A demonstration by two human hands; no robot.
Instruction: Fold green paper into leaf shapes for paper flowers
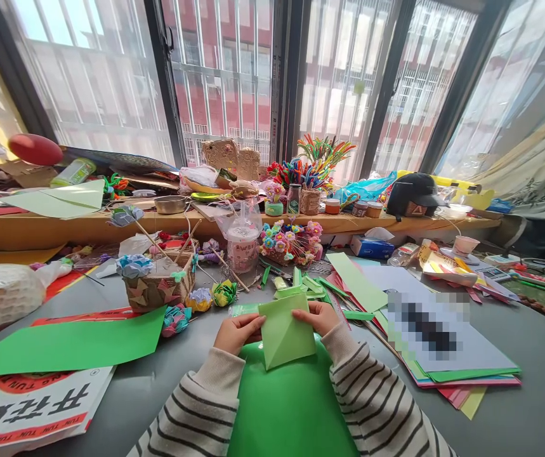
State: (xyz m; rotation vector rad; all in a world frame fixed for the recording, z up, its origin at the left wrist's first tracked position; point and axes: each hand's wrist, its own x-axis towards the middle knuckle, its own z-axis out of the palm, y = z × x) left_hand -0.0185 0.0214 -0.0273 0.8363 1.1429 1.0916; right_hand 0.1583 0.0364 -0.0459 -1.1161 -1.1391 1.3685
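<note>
Glossy, rounded green surface [291,406], its material unclear to me, lies closest, between my cream knit sleeves with black stripes [205,406]. Over its far edge I hold a light-green folded paper square [287,333]: my left hand [236,332] pinches its left edge, my right hand [323,317] its upper right, thumbs against fingers. Diagonal creases meet on its face. If one pinch slackened, the layers could slide and the corners would sit unevenly; pulling the hands apart might tear a crease. My right sleeve, swinging outward, could nudge the stack topped by a white paper sheet [481,343], and reaching forward could scatter the loose bright-green paper strips [301,289] just beyond. At left on the grey table [134,387], a white-and-red printed bag [29,412] shows large dark Chinese characters and repeated "TUN". Printing on the blue tissue box [372,247] is too small to read; the white sheet's dark patch is blurred.
</note>
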